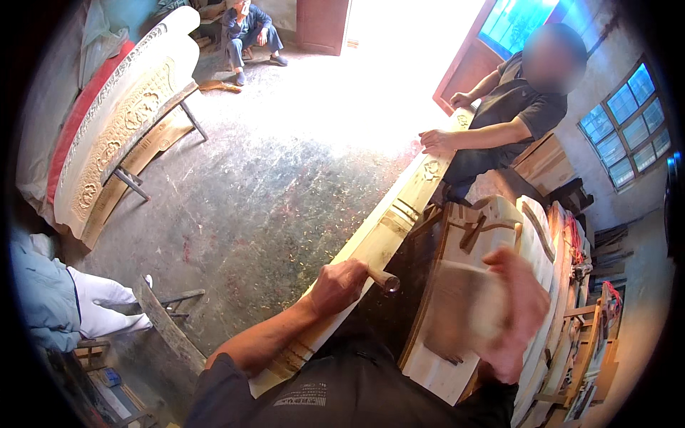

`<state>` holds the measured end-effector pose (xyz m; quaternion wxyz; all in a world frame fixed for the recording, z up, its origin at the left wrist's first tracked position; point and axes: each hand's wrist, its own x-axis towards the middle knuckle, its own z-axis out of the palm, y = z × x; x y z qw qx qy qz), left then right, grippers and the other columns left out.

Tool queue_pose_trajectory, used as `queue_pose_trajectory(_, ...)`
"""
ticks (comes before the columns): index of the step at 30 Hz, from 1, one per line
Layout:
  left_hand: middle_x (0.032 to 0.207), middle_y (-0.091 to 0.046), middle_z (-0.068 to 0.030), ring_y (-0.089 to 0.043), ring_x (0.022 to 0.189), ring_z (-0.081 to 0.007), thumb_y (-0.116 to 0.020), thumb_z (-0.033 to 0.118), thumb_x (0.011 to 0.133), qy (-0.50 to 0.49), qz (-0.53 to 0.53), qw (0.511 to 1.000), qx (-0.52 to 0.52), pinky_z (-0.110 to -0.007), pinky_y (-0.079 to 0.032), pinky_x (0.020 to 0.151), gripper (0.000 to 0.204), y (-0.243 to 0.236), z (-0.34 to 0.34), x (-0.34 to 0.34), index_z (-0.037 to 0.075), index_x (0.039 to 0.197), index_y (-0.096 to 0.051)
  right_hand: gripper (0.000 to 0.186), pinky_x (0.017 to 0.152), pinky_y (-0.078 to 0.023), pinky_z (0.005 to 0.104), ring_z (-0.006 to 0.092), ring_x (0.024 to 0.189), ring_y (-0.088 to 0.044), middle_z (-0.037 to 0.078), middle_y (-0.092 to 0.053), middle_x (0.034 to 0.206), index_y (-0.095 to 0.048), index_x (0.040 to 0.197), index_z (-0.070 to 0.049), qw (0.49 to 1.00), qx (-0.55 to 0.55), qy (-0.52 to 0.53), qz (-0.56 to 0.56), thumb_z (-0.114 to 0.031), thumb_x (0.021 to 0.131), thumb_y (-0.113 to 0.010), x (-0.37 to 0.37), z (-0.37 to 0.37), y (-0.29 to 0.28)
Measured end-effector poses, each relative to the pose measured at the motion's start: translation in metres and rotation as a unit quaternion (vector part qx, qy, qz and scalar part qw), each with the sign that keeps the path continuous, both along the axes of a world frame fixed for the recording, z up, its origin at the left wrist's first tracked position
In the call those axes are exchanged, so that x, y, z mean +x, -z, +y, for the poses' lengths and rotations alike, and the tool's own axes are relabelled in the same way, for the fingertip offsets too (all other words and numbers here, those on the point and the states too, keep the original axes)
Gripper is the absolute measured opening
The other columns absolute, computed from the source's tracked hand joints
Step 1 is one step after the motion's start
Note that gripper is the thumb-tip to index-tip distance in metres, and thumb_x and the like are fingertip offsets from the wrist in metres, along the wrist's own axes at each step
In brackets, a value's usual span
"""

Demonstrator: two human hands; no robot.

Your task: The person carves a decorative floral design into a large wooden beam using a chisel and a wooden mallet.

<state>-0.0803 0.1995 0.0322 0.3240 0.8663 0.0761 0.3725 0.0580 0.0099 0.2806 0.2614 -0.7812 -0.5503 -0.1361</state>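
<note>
Left hand (pixel 340 287): closed around a wooden tool handle (pixel 386 281); the butt projects past the right edge of the carved board (pixel 377 241). Right hand (pixel 519 310): gripping a motion-blurred wooden mallet (pixel 460 303), right of that edge. Co-worker's hand (pixel 437 141): on the board's far end.

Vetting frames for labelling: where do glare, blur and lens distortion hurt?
Head view: glare whites out the doorway and nearby floor; motion blur smears the right hand and brown block beside it; left hand and wooden tool handle look crisper; paned window slants near the fisheye rim.
</note>
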Motion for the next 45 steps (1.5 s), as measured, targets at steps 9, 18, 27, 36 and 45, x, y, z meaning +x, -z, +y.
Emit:
queue_pose_trajectory(9, 0.078, -0.061, -0.0115, -0.067, 0.064, -0.0322, -0.072, 0.001, 0.082, -0.012, 0.018, 1.000, 0.019, -0.043, -0.054, 0.053, 0.022, 0.007, 0.002, 0.000, 0.007, 0.098, -0.058, 0.056, 0.077, -0.055, 0.0362, 0.0246, 0.090, -0.069, 0.017, -0.068, 0.113, -0.062, 0.136, 0.003, 0.998, -0.025, -0.024, -0.049, -0.022, 0.088, -0.076, -0.001, 0.015, 0.000)
queue_pose_trajectory(18, 0.083, -0.071, -0.0121, -0.073, 0.069, -0.0237, -0.071, 0.000, 0.093, -0.080, 0.006, 0.989, -0.127, -0.036, -0.057, 0.057, 0.013, 0.000, 0.009, 0.008, 0.002, 0.099, -0.060, 0.055, 0.078, -0.058, 0.0381, 0.0291, 0.096, -0.073, 0.020, -0.071, 0.109, -0.062, 0.139, 0.001, 0.993, 0.036, -0.001, -0.116, -0.028, 0.093, -0.072, 0.016, 0.027, 0.020)
queue_pose_trajectory(27, 0.106, -0.075, -0.0122, -0.073, 0.096, -0.0139, -0.059, 0.000, 0.106, -0.070, -0.056, 0.839, -0.537, -0.030, -0.061, 0.084, 0.010, -0.014, -0.003, -0.007, 0.002, 0.116, -0.057, 0.075, 0.100, -0.055, 0.0380, 0.0295, 0.120, -0.071, 0.020, -0.070, 0.131, -0.058, 0.141, 0.004, 0.982, 0.056, 0.079, 0.163, -0.040, 0.086, -0.085, 0.028, -0.007, 0.076)
queue_pose_trajectory(36, 0.114, -0.075, -0.0150, -0.068, 0.092, -0.0110, -0.056, 0.001, 0.107, -0.066, 0.029, 0.896, -0.438, -0.027, -0.056, 0.084, 0.014, -0.011, -0.020, -0.004, 0.002, 0.119, -0.047, 0.071, 0.081, -0.059, 0.0371, 0.0344, 0.097, -0.075, 0.020, -0.072, 0.112, -0.061, 0.139, -0.002, 0.982, 0.088, 0.060, 0.154, -0.002, 0.071, -0.085, 0.037, -0.003, 0.083)
queue_pose_trajectory(45, 0.110, -0.078, -0.0116, -0.069, 0.094, -0.0088, -0.058, 0.000, 0.106, -0.073, 0.066, 0.938, -0.333, -0.026, -0.056, 0.083, 0.016, -0.018, -0.024, 0.001, 0.001, 0.119, -0.048, 0.069, 0.085, -0.058, 0.0343, 0.0325, 0.102, -0.076, 0.020, -0.073, 0.119, -0.061, 0.138, -0.001, 0.980, 0.098, 0.053, 0.167, -0.017, 0.078, -0.091, 0.048, -0.007, 0.095)
